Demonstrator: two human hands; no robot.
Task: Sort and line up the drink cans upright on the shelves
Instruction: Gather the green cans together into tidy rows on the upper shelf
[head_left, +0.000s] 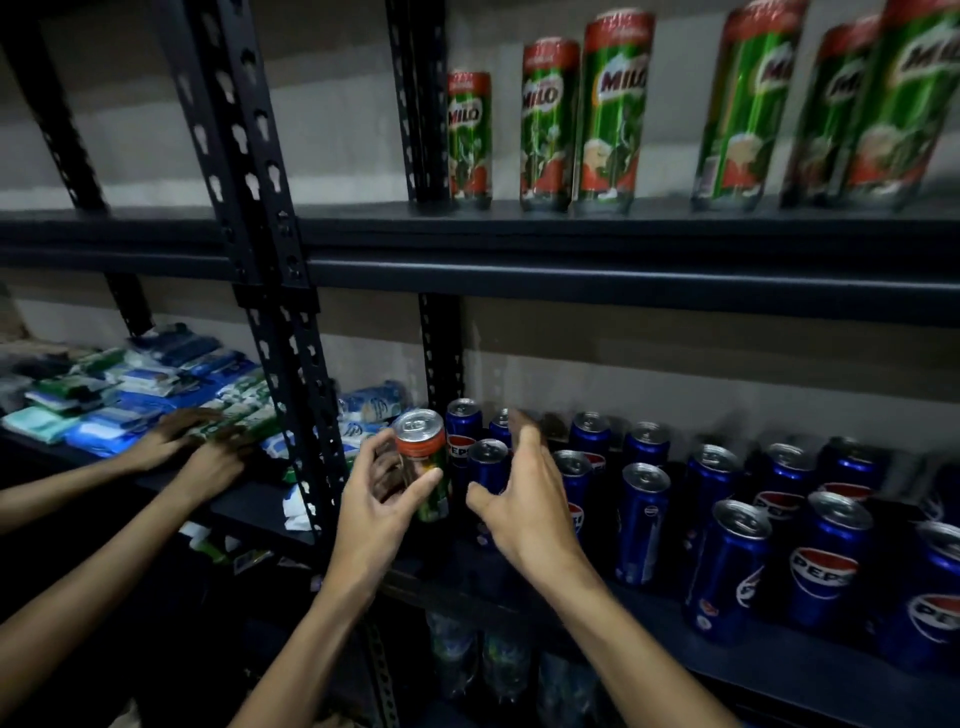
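SORTING THE SHELVES: A person's left hand (374, 499) holds a green can (423, 467) with an orange-red band under its lid at the left end of the lower shelf (779, 670), the grip wrapped round the body with the thumb in front. The can is roughly upright, just beside the blue cans (727, 561) marked "PEPSI". The right hand (519, 499) hovers with a wide grip and holds nothing, fingers spread by the front Pepsi cans; whether it touches them cannot be told. On the upper shelf (571, 234) stand tall green cans (550, 124) reading "MILO". The step in hand looks like sorting: the odd green can, its label unreadable, probably belongs above, so the next move calls for a lift clear of the blue rows. At left, another person's hands (208, 457) rest on stacked packets (130, 395)
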